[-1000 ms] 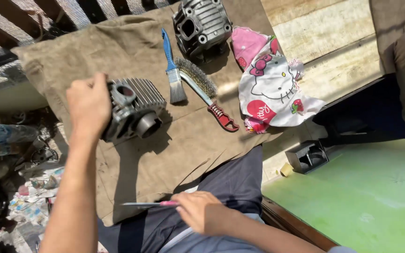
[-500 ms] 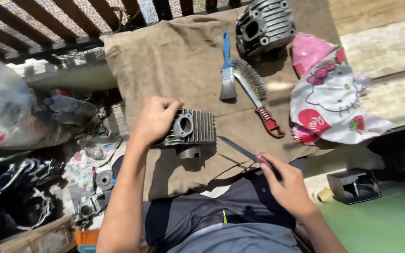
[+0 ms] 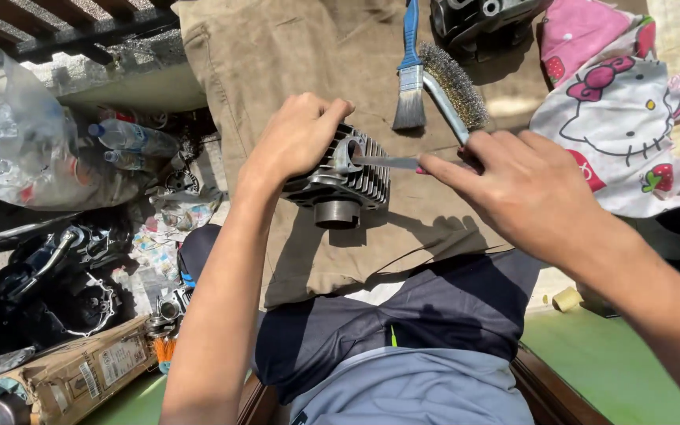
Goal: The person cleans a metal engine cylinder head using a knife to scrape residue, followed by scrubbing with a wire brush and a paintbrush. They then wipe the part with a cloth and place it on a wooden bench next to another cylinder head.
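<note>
Cylinder: finned grey engine cylinder (image 3: 338,179) lies on the tan cloth (image 3: 293,55), just in front of the person's lap, its round sleeve end pointing down towards the lap.
Left hand: left hand (image 3: 297,138) is clamped over the top of the cylinder from the left, fingers curled across the fins, thumb side near the port opening.
Right hand: right hand (image 3: 525,189) is closed around the pink handle of a thin blade (image 3: 383,162), pinching it between thumb and fingers.
Blade: flat and silvery, held nearly level, its tip touching the cylinder at the port on its upper face.
Cloth: spread over the work surface, hanging down at the near edge over the person's dark shorts (image 3: 403,315).
Beyond the cylinder: blue-handled paintbrush (image 3: 411,75) and wire brush (image 3: 454,90) lie side by side on the cloth, bristles near each other; the wire brush's handle runs under the right hand.
Top edge: dark engine part (image 3: 482,20) sits on the cloth, partly cut off by the frame.
Right side: pink and white cartoon-print cloth (image 3: 623,118) lies crumpled just beside the right hand.
Left side: clear plastic bag (image 3: 33,134) with bottles, dark metal parts (image 3: 57,275) and a cardboard box (image 3: 80,370) lie lower down, well apart from the cylinder.
</note>
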